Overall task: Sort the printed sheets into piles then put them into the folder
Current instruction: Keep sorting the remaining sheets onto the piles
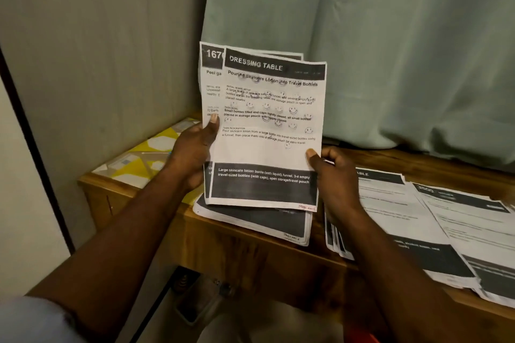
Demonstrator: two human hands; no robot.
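Note:
I hold a small stack of printed sheets upright above the wooden table [250,253]. The front sheet [271,147], headed "DRESSING TABLE", is pinched at its lower right edge by my right hand [331,175]. My left hand [195,147] grips the stack behind it [211,78] from the left, thumb on the front. Beneath them a pile of sheets [259,220] lies flat on the table. Two more piles lie to the right, one [390,211] in the middle and one [473,231] at the far right. A yellow and white patterned folder [139,159] lies at the table's left end.
A pale green curtain [362,36] hangs behind the table and a plain wall [97,50] stands to the left. Dim objects [200,301] lie on the floor under the table's front edge.

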